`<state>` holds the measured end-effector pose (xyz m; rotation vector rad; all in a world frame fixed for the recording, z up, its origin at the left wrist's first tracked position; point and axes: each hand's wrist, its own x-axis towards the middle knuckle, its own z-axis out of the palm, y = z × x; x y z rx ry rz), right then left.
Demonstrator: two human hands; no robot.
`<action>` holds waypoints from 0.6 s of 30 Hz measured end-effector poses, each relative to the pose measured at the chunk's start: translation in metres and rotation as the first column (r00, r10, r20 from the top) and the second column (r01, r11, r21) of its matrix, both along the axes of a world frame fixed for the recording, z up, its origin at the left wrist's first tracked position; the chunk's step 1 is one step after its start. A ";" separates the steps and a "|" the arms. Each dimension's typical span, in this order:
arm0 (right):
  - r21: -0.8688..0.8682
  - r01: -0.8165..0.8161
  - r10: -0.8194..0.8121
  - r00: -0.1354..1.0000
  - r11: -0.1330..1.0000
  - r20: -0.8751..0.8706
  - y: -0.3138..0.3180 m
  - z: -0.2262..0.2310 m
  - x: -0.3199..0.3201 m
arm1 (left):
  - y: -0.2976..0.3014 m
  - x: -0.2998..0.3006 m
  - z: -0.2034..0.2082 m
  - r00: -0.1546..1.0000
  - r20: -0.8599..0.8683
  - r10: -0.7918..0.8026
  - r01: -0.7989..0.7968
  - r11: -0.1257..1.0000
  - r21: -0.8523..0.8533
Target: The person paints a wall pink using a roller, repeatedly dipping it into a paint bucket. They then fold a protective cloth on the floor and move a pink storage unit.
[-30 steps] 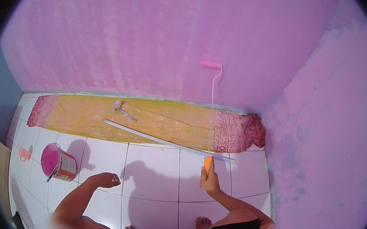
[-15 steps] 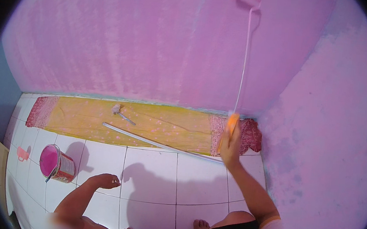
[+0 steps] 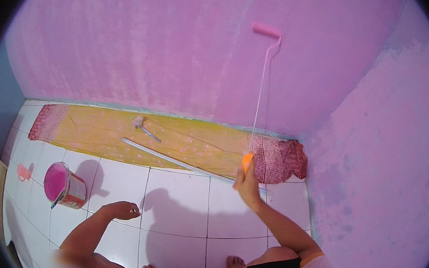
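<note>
My right hand (image 3: 247,184) grips the orange handle of a long-shafted paint roller (image 3: 260,87). Its pink roller head (image 3: 266,30) rests against the pink wall (image 3: 145,46) high up, right of the middle. My left hand (image 3: 125,209) hangs loosely over the white tiled floor (image 3: 178,202), fingers slightly curled, holding nothing. A red bucket of pink paint (image 3: 63,185) stands on the tiles to the left of that hand.
A yellow and red patterned cloth (image 3: 97,131) lies along the wall's foot, speckled with paint. On it rest a small brush (image 3: 142,126) and a long pale pole (image 3: 181,162). A side wall (image 3: 385,169) closes the right. My bare feet (image 3: 236,263) stand on the tiles.
My right hand rolled up the wall, then came partly back down and left. The roller head now sits lower than half a second ago. My left hand has barely moved.
</note>
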<state>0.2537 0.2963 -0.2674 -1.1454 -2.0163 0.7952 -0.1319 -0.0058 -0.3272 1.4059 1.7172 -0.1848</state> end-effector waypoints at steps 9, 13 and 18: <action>-0.263 -0.059 0.036 0.995 0.963 -0.090 -0.034 -0.057 0.021 | 0.004 0.003 0.001 0.999 0.033 0.023 -0.022 1.000 -0.003; -0.058 -0.105 0.091 0.974 0.993 -0.206 -0.001 -0.001 -0.009 | 0.006 0.004 -0.001 1.000 0.018 -0.006 0.006 1.000 -0.016; -0.074 -0.122 0.100 0.963 0.990 -0.249 0.033 0.064 -0.040 | 0.001 0.001 -0.007 0.999 0.015 -0.031 0.030 0.999 0.041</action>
